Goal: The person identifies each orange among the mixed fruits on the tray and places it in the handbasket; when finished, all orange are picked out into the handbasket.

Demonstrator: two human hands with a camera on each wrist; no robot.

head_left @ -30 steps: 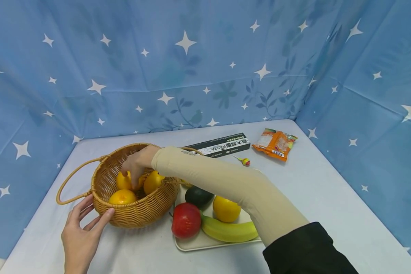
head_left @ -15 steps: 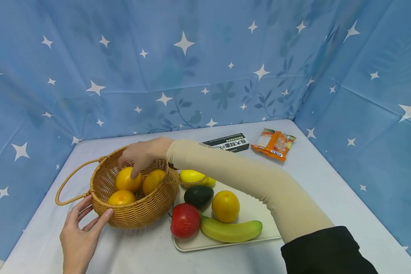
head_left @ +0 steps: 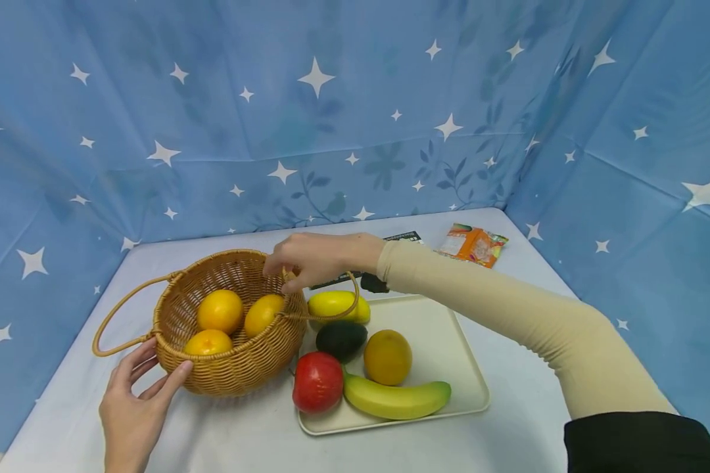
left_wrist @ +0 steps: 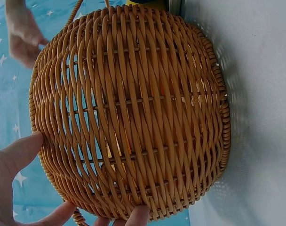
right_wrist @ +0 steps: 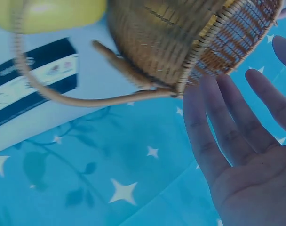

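Note:
Three oranges (head_left: 220,311) lie inside a wicker basket (head_left: 231,374) at the left of the table. My left hand (head_left: 133,407) holds the basket's near left side, its thumb and fingers spread around the curved wall; the left wrist view shows fingertips on the weave (left_wrist: 133,117). My right hand (head_left: 319,257) is over the basket's far right rim, near the right handle (head_left: 355,295). In the right wrist view its fingers (right_wrist: 234,125) are extended, with nothing between them. Whether they touch the rim is unclear.
Right of the basket, a cream tray (head_left: 449,355) bears a red apple (head_left: 317,382), an avocado (head_left: 341,340), a banana (head_left: 396,399), a lemon (head_left: 331,305) and another orange (head_left: 388,357). Behind are a partly covered pasta box (right_wrist: 35,84) and an orange snack packet (head_left: 476,246).
My right hand has let go of an orange in the basket, risen and moved right to the rim. The left hand stays at the basket, with the oranges inside now uncovered.

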